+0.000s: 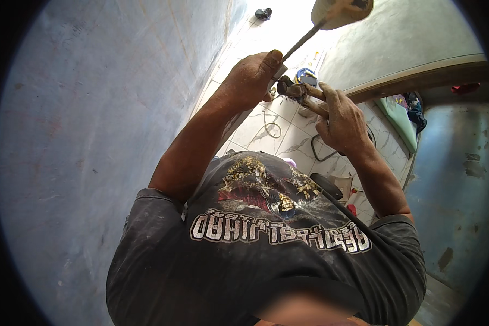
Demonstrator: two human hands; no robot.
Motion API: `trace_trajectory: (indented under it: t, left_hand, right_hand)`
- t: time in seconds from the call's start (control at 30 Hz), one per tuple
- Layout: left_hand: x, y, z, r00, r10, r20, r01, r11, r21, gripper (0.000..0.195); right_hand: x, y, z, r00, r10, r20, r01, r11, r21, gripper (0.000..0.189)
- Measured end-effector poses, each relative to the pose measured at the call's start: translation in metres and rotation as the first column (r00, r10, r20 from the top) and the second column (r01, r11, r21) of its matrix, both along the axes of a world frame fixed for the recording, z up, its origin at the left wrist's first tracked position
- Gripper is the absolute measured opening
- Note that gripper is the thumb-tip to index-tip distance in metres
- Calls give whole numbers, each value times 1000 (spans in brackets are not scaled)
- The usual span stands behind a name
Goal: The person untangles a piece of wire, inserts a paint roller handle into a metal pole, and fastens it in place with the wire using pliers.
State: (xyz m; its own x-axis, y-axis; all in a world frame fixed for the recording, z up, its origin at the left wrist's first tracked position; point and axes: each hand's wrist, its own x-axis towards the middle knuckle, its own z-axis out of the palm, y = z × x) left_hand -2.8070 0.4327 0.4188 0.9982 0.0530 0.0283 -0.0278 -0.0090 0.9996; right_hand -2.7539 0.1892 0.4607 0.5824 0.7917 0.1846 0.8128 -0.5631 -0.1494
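Note:
My left hand (254,79) is raised in front of me, its thumb pressed along a thin rod or cable (303,42) and a pale narrow strip (282,72). That rod runs up to a pale rounded piece with brown stains (328,18), cut off by the top of the view. In my right hand (344,116) are metal pincers (316,108), held by their two parted handles. The dark pincer head reaches close to my left fingers. Whether its jaws bite on anything cannot be made out.
A bluish wall (93,122) rises close on my left. A wooden frame edge (415,77) crosses on the right. On the tiled floor (265,140) below lie a looped cable (273,130), a blue round container (305,75) and a dark bag (263,14). A light-green padded piece (397,122) bears cloth.

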Motion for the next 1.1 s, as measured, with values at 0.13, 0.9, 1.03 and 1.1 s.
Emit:
trace_trajectory:
  t: [0.13, 0.9, 1.03, 1.1]
  left_hand:
    - [4, -4, 5, 998, -17, 52, 20, 999, -47, 76]
    - [10, 2, 4, 994, -106, 37, 110, 984, -137, 68]
    - [11, -1, 0, 996, -74, 43, 79, 989, -123, 68]
    - [9, 0, -4, 995, -97, 27, 99, 987, -128, 68]
  right_hand:
    - [11, 2, -13, 977, -43, -209, 60, 996, 73, 32]
    - [32, -11, -12, -499, 124, -858, 46, 992, 117, 34]
    - [27, -8, -23, -363, 118, -924, 25, 993, 117, 45]
    - [32, -11, -28, -485, 128, -865, -21, 987, 157, 44]
